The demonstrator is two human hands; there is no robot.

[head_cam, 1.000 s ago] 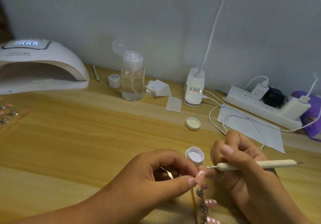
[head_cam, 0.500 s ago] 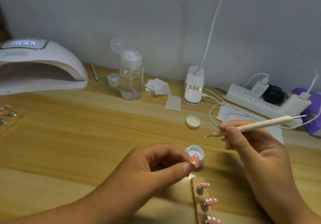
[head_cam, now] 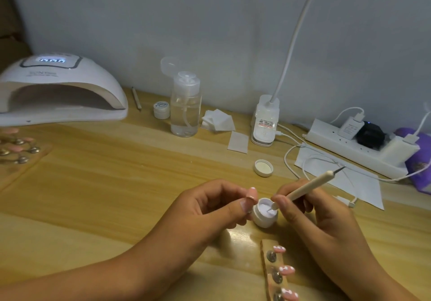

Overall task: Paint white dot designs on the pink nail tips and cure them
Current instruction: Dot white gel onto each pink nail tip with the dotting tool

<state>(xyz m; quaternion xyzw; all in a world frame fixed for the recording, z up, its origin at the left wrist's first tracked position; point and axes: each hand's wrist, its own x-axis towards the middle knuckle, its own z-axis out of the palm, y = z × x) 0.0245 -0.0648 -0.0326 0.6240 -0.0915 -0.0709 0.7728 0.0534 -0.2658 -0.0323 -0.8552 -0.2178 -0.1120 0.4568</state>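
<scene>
My left hand [head_cam: 210, 205] pinches a pink nail tip [head_cam: 251, 193] between thumb and forefinger, just left of a small open white jar [head_cam: 265, 213] of white gel. My right hand [head_cam: 310, 209] grips a cream dotting pen [head_cam: 310, 187] and its lower tip dips into the jar. At the bottom edge a clear strip [head_cam: 264, 270] carries pink nail tips with white dots [head_cam: 286, 270] on metal studs. A white curing lamp [head_cam: 58, 90] with a lit display stands at the far left.
The jar's lid [head_cam: 263, 167] lies upturned behind my hands. A clear pump bottle [head_cam: 185, 111], a second small jar [head_cam: 161, 110], white pads [head_cam: 219, 119], a desk lamp base [head_cam: 265, 121], a power strip [head_cam: 359, 149] with cables and a sheet of paper [head_cam: 363, 184] line the back. More nail tips [head_cam: 16, 147] sit at the left edge.
My right hand lifted the pen away from the nail tip, then brought its tip down into the white jar. My left hand keeps hold of the nail tip.
</scene>
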